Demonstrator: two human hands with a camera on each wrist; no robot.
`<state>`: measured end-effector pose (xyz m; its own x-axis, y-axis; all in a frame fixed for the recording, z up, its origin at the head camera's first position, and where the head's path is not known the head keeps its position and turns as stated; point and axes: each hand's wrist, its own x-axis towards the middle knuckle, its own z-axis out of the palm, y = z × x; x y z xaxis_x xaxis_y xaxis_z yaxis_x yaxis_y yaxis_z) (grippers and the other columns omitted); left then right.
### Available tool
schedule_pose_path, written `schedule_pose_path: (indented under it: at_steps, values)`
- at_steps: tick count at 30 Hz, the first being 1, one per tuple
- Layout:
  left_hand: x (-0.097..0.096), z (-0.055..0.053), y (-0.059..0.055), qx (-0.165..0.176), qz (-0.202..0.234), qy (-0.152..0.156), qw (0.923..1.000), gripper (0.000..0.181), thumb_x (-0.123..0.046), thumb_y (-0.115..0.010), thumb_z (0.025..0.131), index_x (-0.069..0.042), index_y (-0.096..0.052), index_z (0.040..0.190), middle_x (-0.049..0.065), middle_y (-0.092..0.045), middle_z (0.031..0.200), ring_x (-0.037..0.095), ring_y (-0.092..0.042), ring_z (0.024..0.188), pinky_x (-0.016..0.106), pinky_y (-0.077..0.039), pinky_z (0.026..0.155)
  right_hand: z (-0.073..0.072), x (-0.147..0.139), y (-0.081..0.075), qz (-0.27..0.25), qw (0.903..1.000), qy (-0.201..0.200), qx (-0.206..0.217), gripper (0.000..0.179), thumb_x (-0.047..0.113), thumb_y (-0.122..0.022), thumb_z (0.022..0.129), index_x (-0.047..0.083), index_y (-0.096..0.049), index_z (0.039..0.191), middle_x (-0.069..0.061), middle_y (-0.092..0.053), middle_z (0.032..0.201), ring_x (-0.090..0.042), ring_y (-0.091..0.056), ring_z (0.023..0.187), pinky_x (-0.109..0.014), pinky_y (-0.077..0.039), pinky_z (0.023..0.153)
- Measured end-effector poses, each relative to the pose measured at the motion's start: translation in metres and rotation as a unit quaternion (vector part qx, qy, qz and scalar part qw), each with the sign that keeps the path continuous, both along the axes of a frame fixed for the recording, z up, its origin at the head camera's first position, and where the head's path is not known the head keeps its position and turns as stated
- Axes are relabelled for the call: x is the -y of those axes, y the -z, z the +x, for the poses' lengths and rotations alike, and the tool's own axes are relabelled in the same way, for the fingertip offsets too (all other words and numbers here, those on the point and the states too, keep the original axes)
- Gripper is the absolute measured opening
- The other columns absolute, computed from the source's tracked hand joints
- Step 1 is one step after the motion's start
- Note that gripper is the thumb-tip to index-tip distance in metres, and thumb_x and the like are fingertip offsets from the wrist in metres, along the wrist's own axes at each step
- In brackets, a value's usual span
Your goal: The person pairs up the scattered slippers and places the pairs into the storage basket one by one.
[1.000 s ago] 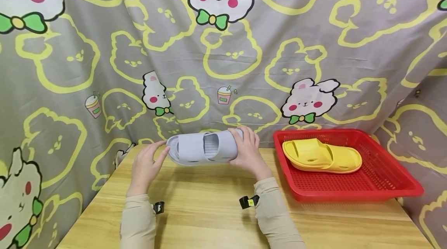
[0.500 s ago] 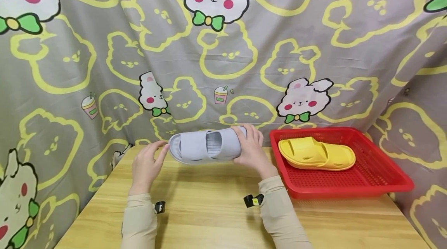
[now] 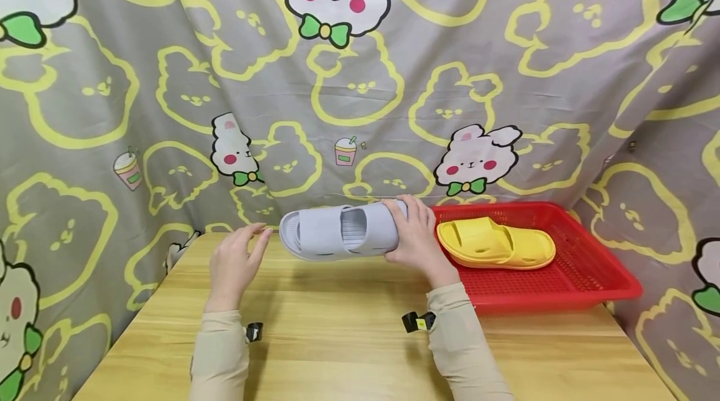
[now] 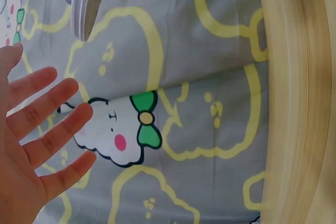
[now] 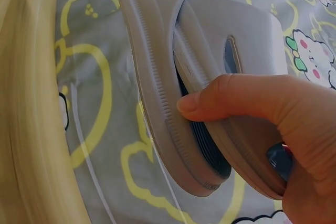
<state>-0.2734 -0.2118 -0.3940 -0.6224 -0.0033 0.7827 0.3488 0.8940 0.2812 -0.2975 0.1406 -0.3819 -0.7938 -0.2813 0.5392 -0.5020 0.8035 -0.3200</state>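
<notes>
A pair of light grey-blue slippers (image 3: 317, 232), one fitted into the other, is held level above the table. My right hand (image 3: 416, 235) grips the pair at its right end. From the right wrist view, the thumb (image 5: 210, 100) presses on the edges of both slippers (image 5: 152, 72), and the other fingers are hidden behind them. My left hand (image 3: 233, 267) is just left of the slippers' other end, apart from it. Its fingers (image 4: 52, 140) are spread and hold nothing in the left wrist view, where an end of the slippers (image 4: 86, 3) shows at the top.
A red perforated basket (image 3: 540, 302) stands on the right of the wooden table (image 3: 332, 351). Yellow slippers (image 3: 525, 248) lie inside it, toward its back left. A grey patterned curtain (image 3: 304, 95) hangs behind the table and along both sides.
My left hand's fingers have come off the end of the grey-blue slippers. My right hand has carried the pair to the right, nearer the red basket. The head view has turned slightly right.
</notes>
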Motion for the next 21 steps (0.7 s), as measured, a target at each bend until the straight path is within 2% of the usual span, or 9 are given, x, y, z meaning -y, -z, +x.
schedule_pose_path:
  at_steps: [8,21]
  values:
    - [-0.012,-0.004,-0.001,-0.016,-0.035,0.014,0.9991,0.027,-0.032,-0.069,0.09,-0.009,-0.072,0.103,0.01,-0.076,0.096,0.032,-0.07,0.079,0.047,-0.054,0.067,0.002,-0.016,-0.001,0.003,0.9999,0.01,-0.011,0.105,0.018,-0.094,0.052,0.023,-0.039,0.141,-0.017,-0.031,0.142,-0.037,-0.02,0.137,-0.058,-0.014,0.111]
    - [-0.041,-0.01,0.004,-0.064,-0.057,0.052,0.995,0.02,-0.028,-0.071,0.087,-0.01,-0.073,0.096,0.008,-0.076,0.089,0.029,-0.072,0.078,0.044,-0.055,0.064,0.01,-0.046,-0.007,0.025,0.999,0.029,-0.023,0.105,0.02,-0.094,0.051,0.023,-0.038,0.14,-0.016,-0.031,0.142,-0.037,-0.02,0.136,-0.06,-0.014,0.11]
